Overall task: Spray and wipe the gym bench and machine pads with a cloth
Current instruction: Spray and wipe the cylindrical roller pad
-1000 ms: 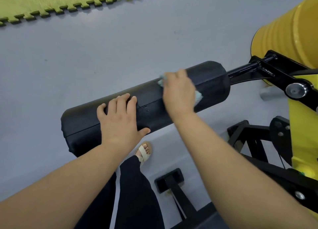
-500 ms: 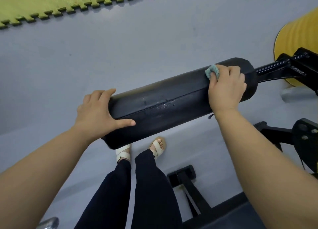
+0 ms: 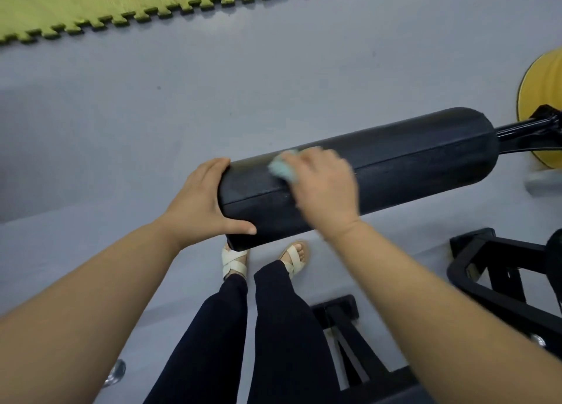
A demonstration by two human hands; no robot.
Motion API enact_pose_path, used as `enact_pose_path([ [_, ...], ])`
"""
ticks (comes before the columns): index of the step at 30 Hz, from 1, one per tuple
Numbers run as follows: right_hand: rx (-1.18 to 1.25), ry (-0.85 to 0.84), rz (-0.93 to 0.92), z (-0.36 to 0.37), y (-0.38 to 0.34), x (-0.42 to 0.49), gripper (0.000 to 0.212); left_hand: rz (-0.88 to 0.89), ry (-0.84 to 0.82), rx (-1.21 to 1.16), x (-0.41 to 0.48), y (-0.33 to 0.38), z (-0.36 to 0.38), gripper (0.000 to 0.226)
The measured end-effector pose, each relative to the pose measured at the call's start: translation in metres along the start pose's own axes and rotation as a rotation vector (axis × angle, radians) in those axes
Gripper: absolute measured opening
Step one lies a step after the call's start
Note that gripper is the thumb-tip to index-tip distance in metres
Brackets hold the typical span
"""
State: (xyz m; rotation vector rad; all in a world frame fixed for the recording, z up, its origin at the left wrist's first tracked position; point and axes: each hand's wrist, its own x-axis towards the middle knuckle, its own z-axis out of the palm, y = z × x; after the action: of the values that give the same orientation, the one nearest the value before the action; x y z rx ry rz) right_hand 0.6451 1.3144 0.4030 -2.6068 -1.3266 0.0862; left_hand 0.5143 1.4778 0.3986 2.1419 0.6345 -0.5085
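Observation:
A long black roller pad (image 3: 410,163) runs across the middle of the view on a black metal arm (image 3: 523,130). My left hand (image 3: 200,200) cups the pad's free left end, thumb underneath and fingers over the top. My right hand (image 3: 322,187) grips a small light-green cloth (image 3: 282,169) and presses it on the top of the pad near its left end; the hand is blurred. Most of the cloth is hidden under my fingers.
The machine's black frame (image 3: 498,270) stands at the lower right, with a black foot bar (image 3: 337,312) near my legs. A yellow machine part (image 3: 541,90) is at the right edge. Grey floor lies beyond the pad, with green puzzle mats (image 3: 91,5) at the top.
My right hand has slid the cloth from the pad's right end leftwards to near its left end. My left hand stays on the left end; the view has shifted left.

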Motion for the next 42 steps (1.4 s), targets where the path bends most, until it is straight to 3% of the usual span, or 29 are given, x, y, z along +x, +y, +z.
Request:
enact_pose_path([
  [3,-0.138,0.031,0.312,-0.017,0.068,-0.001,0.023,0.017,0.012,0.003,-0.001,-0.002,0.000,0.126],
  [6,-0.128,-0.050,0.601,-0.023,0.080,0.001,0.029,0.041,0.066,0.032,-0.002,0.000,0.004,0.120],
  [8,-0.094,-0.059,0.573,-0.015,0.047,0.008,0.027,0.043,0.099,0.071,-0.004,0.001,0.007,0.116],
  [11,0.037,-0.026,0.341,0.007,-0.036,0.015,0.011,0.042,0.184,0.114,-0.012,0.004,0.017,0.114],
  [13,0.120,0.017,0.234,0.019,-0.079,0.012,0.015,0.066,0.279,0.122,-0.017,0.006,0.025,0.106],
  [15,0.183,0.006,0.161,0.020,-0.090,0.009,0.019,0.073,0.320,0.125,-0.020,0.006,0.029,0.101],
  [18,0.081,-0.029,0.082,0.008,-0.045,0.006,0.023,0.074,0.317,0.157,-0.024,0.003,0.032,0.110],
  [20,-0.016,-0.003,0.174,-0.003,0.005,0.005,0.019,0.074,0.301,0.212,-0.028,0.002,0.031,0.109],
  [23,-0.147,-0.027,0.458,-0.019,0.059,0.003,0.026,0.100,0.286,0.245,-0.030,0.002,0.028,0.097],
  [25,-0.182,-0.053,0.577,-0.019,0.062,0.006,0.031,0.106,0.278,0.244,-0.029,0.002,0.026,0.095],
  [27,-0.167,-0.070,0.583,-0.014,0.037,0.014,0.029,0.107,0.284,0.228,-0.029,0.001,0.026,0.094],
  [32,0.023,-0.136,0.204,0.017,-0.075,0.024,0.016,0.118,0.343,0.164,-0.026,0.000,0.027,0.078],
  [36,0.113,-0.104,-0.003,0.012,-0.053,0.024,0.016,0.099,0.399,0.109,-0.028,0.004,0.027,0.064],
  [38,0.048,-0.116,0.083,0.002,-0.009,0.024,0.020,0.079,0.424,0.125,-0.029,0.012,0.028,0.059],
  [42,-0.127,-0.066,0.485,-0.024,0.087,0.011,0.030,0.200,0.384,0.199,-0.021,0.048,0.043,0.046],
])
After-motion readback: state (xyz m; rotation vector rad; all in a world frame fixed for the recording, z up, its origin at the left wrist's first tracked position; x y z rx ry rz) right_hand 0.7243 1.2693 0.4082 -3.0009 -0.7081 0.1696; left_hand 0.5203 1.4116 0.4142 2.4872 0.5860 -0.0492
